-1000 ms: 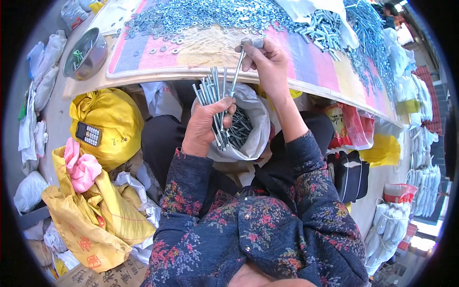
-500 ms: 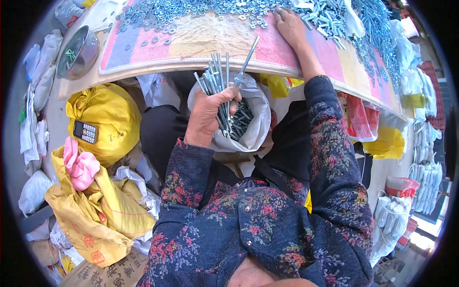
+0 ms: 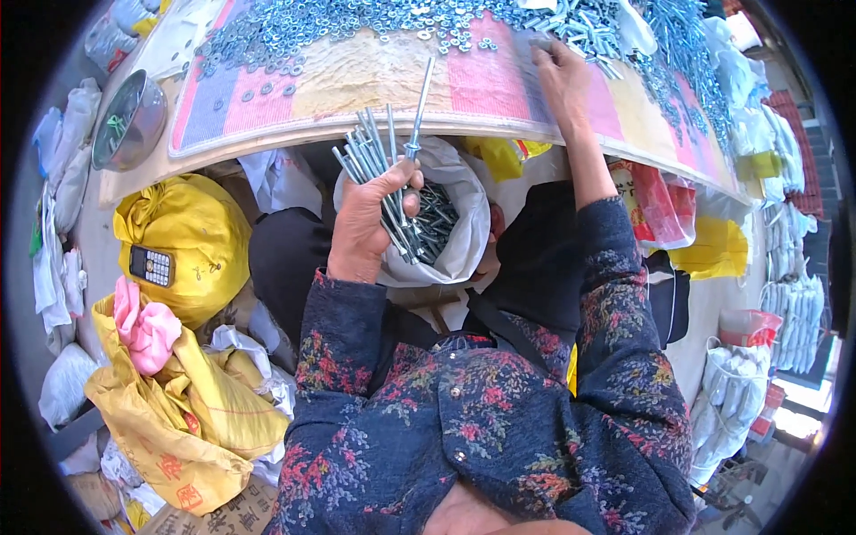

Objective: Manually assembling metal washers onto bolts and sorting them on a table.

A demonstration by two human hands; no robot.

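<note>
A bundle of bolts [image 3: 366, 150] is gripped in the left hand [image 3: 374, 218], its fingers closed around them, over the sack [image 3: 470, 209]. The right hand [image 3: 563, 82], fingers partly curled, is placed at the mat [image 3: 374, 80] near the tubes [image 3: 584, 34]; whether anything is held cannot be told. Washers [image 3: 339, 20] are spread farther left, toward the bowl [image 3: 152, 134].

– What's hidden?
– The middles of the bolts [image 3: 362, 150], behind the left hand [image 3: 367, 218].
– Does the right hand [image 3: 565, 78] hold anything?
– Too small to tell.
– And the washers [image 3: 357, 20]?
– The top edge cuts some off.
</note>
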